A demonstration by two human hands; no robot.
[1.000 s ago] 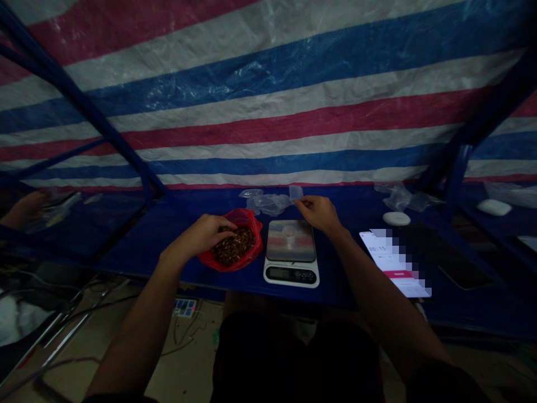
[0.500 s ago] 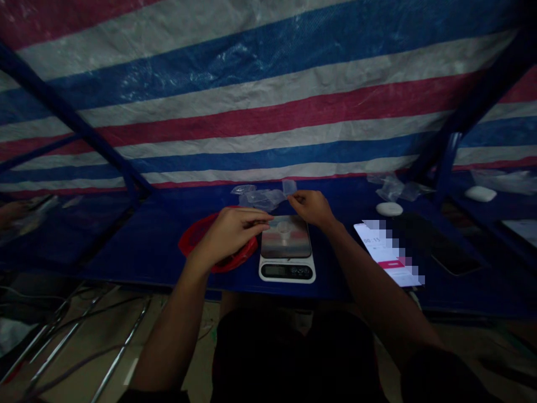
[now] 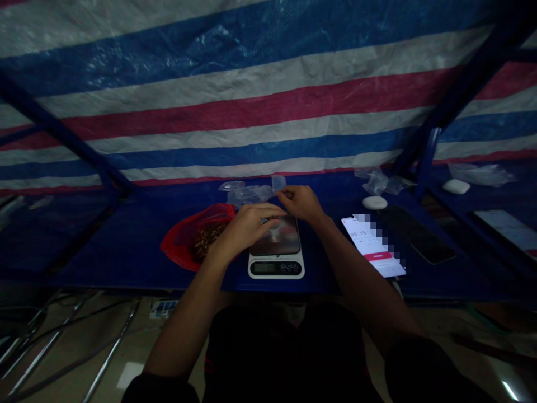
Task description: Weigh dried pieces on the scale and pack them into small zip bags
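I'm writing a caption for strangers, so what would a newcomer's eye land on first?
Probably the sheet, whose red, white and blue stripes fill the background behind the table. Then perhaps the bright phone on the table, right of the scale, and the open red bag to the scale's left.

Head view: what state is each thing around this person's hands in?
Red bag, open, brown pieces showing
Scale, lying flat, reading too dim to tell
Small clear container, on the scale, partly hidden by the left hand
Clear packet, pinched in the right hand
Clear bags, crumpled
Bright phone, lit, showing 00:15
Other phone, screen dark
White case, apparently closed
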